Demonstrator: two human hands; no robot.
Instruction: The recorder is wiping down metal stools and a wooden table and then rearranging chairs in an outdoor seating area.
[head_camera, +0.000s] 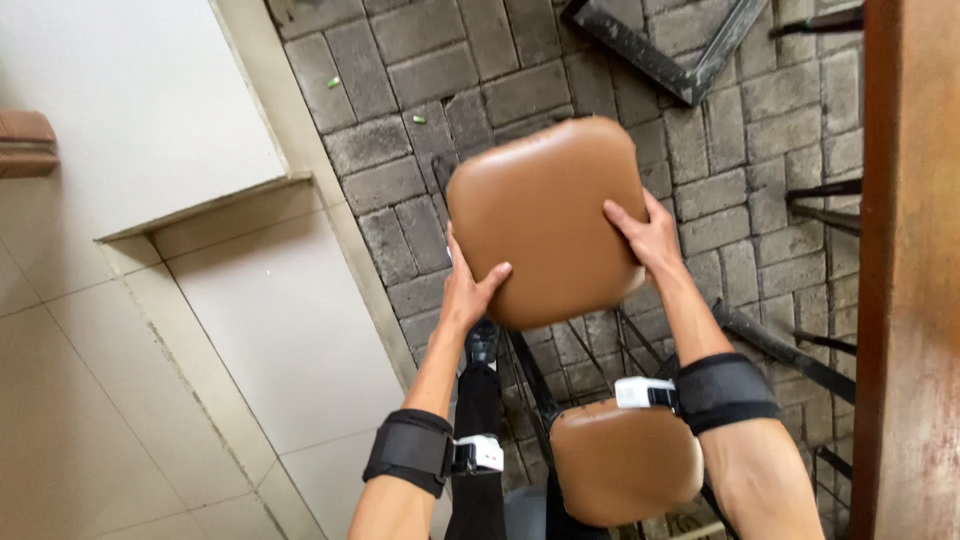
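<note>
Left hand and right hand grip the brown seat cushion at 8 and 3 o'clock, clamped edge-only; slip risk onto paving.

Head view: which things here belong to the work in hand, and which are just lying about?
In hand:
- brown padded seat cushion, held by left hand and right hand
- second brown cushion on dark metal frame

Lying about:
- green scraps on paving
- metal frame above
- wooden board
</note>
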